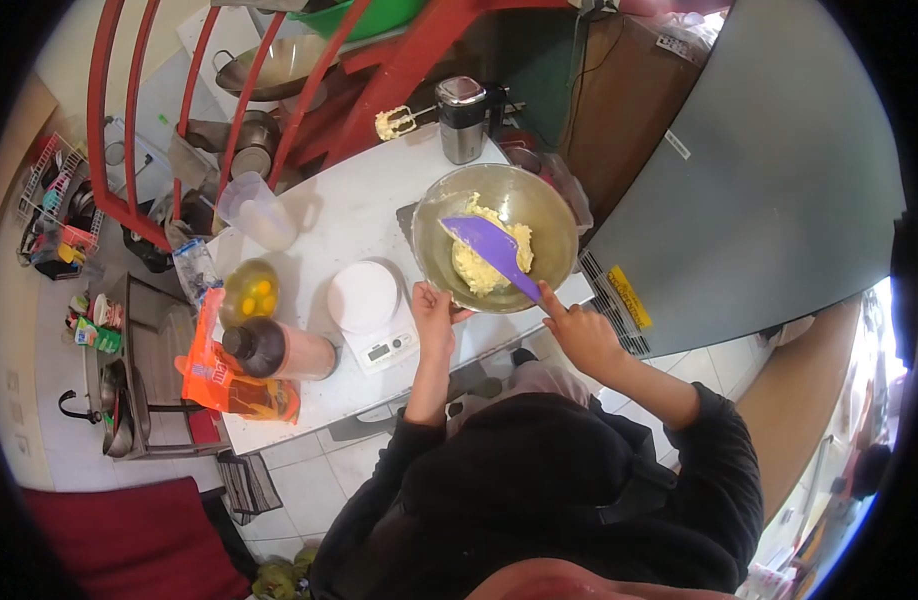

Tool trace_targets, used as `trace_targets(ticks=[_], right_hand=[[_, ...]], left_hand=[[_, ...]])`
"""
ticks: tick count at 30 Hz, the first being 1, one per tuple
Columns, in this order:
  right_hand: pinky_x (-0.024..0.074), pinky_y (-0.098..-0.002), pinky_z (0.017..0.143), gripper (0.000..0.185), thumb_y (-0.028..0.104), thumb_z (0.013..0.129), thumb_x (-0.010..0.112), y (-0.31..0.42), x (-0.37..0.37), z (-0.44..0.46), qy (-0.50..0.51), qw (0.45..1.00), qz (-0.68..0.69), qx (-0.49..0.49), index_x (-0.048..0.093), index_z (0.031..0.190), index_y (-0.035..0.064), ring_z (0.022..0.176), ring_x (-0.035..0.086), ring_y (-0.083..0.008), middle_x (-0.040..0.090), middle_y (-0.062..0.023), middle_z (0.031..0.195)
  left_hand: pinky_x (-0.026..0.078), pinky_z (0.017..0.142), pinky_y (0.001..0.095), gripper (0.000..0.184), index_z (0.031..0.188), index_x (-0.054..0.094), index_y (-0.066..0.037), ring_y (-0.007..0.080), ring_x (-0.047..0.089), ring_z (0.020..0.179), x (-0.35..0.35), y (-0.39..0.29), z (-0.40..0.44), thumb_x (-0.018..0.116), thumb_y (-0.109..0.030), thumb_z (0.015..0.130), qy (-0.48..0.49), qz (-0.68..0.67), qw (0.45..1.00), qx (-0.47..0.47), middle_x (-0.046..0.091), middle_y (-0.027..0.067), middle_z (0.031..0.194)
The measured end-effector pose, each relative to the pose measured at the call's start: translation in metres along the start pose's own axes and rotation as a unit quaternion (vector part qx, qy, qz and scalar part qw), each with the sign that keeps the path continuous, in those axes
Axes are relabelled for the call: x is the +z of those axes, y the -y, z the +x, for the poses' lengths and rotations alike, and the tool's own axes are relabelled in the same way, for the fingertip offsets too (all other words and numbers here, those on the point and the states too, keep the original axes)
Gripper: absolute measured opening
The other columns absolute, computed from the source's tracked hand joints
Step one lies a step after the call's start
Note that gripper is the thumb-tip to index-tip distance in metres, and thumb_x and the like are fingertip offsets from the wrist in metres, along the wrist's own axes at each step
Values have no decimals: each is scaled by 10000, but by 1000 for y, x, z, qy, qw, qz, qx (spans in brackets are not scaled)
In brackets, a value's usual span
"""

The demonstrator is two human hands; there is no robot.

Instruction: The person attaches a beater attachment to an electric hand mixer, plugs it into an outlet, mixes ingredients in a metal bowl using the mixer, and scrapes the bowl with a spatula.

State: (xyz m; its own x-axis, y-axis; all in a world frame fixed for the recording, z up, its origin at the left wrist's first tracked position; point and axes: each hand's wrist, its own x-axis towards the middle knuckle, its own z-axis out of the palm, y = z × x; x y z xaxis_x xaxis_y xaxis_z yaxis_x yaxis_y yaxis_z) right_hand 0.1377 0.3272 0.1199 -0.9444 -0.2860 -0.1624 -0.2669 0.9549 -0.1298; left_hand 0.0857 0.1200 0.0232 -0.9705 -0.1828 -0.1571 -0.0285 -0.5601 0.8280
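Note:
A metal mixing bowl (554,225) stands at the right part of the white table, with a pale yellow creamy mass (476,272) inside. My left hand (437,315) is closed on the bowl's near left rim. In my right hand (579,335) is the handle end of a purple spatula (494,247), whose blade lies on the yellow mass. Left of the bowl is a white kitchen scale (387,352) with a round white plate on top.
On the table (329,215) are a bowl of egg yolks (251,293), a dark-capped bottle (294,350), an orange packet (241,390), a plastic jug (259,212) and a hand mixer (462,125) with coated beaters. Red railings (187,100) stand behind; a large grey panel (749,190) is at right.

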Motion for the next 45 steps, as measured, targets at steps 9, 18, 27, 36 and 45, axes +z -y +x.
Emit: trace_targets(ticks=[9, 18, 27, 36, 45], right_hand=[[467, -422, 633, 484, 207, 828, 485, -41, -36, -32, 36, 998, 49, -21, 328, 1283, 150, 676, 581, -356, 588, -210, 787], [453, -345, 682, 464, 272, 828, 523, -64, -108, -25, 118, 961, 251, 15, 414, 1252, 120, 677, 568, -260, 608, -143, 884], [330, -223, 387, 450, 272, 856, 491, -72, -146, -33, 167, 947, 272, 39, 393, 1279, 152, 405, 363, -75, 409, 7, 542], [353, -226, 398, 463, 286, 854, 493, -78, -144, -52, 73, 938, 336, 42, 387, 1282, 144, 409, 385, -79, 496, -23, 568], [439, -335, 531, 497, 164, 793, 564, -71, 20, -22, -151, 931, 329, -35, 398, 1259, 124, 489, 526, -258, 604, -138, 723]], left_hand=[[547, 446, 245, 101, 825, 374, -42, 127, 580, 574, 1, -1, 2, 465, -6, 801, -3, -7, 1000, 1, 506, 46, 725], [543, 440, 231, 133, 851, 373, -30, 132, 581, 573, -1, -3, 2, 492, -25, 791, -7, -7, 1000, -9, 496, 55, 747], [539, 447, 236, 131, 875, 376, -27, 134, 584, 595, -3, -1, 3, 478, -27, 792, -4, -3, 1000, -2, 502, 57, 767], [545, 451, 249, 109, 854, 393, -43, 120, 572, 625, -12, -1, 13, 486, -30, 799, 3, 7, 1000, -2, 498, 43, 759], [553, 470, 276, 95, 838, 382, -70, 122, 567, 617, -9, -6, 11, 466, -34, 812, -4, 25, 1000, -9, 504, 45, 755]])
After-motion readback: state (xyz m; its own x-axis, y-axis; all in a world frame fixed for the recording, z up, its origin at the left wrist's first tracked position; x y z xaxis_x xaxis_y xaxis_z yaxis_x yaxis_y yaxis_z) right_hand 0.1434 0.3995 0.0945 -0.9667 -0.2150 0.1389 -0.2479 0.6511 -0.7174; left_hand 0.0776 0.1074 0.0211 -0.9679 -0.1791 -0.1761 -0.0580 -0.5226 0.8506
